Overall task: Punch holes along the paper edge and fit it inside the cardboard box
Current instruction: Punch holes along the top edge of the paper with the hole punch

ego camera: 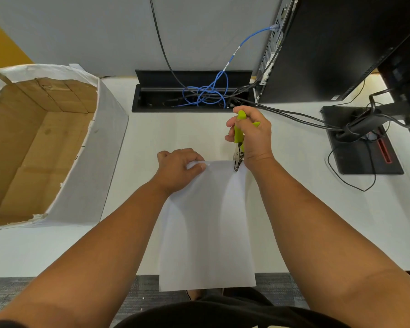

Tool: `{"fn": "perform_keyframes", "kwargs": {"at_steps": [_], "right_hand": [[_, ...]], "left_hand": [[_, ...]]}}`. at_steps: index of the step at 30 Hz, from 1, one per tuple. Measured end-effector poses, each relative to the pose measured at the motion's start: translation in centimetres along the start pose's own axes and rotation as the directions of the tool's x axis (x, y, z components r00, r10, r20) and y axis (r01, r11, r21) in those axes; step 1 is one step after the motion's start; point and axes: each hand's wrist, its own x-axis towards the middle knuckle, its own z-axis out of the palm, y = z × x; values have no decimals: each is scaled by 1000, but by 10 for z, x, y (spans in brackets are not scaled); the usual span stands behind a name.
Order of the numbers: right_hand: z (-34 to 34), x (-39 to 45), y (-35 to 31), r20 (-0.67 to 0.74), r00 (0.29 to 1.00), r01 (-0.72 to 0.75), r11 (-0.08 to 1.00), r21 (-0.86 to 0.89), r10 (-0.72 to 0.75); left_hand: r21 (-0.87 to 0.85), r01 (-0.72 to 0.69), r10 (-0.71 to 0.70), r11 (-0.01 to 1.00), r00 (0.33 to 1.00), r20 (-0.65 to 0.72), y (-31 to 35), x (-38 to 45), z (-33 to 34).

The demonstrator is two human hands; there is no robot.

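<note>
White desk surface [294, 209] runs from a grey partition wall at the back to a near edge over grey carpet. On the left stands an open cardboard box [33, 143], its outside and rim wrapped in white paper, its brown inside bare. At the back of the desk a black cable tray [156, 95] sits with its lid up, holding a tangle of blue cable [208, 91] and black leads that run right toward a black computer case [329, 48] and a black monitor base [355, 143]. No brand, label or writing can be read anywhere. A white paper sheet [206, 221] lies in the middle, its near end hanging past the desk edge. The left hand [178, 169] pinches the sheet's far edge near its left corner, fingers curled, thumb on top. The right hand [251, 133] wraps its fingers round the green handles of a hole punch [238, 147], whose metal head sits over the paper's far edge near the right corner.
</note>
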Motion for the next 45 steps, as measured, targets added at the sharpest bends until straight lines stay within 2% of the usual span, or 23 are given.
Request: {"fn": "perform_keyframes", "kwargs": {"at_steps": [7,15,22,27,32,38,45], "right_hand": [[0,0,1,-36,998,56,995,-81,-59],[0,1,1,-69,996,56,996,-64,-60],[-1,1,0,-1,1000,31,999,-16,-31],[-3,2,7,65,998,0,1000,22,-2],[-2,3,12,88,987,-130,991,-40,133],[1,1,17,164,982,-68,983,-169,96],[1,10,21,200,949,-175,933,-315,246]], "left_hand": [[-8,-12,12,1000,1000,7,3,-2,2],[-23,-22,22,1000,1000,13,4,-1,3],[-10,-12,12,1000,1000,14,1,1,4],[23,47,-46,999,999,-12,-3,3,5],[60,85,-84,995,996,-26,-11,1,10],[88,127,-123,988,991,-46,-22,2,14],[150,144,-134,978,988,-79,-27,5,19]]}}
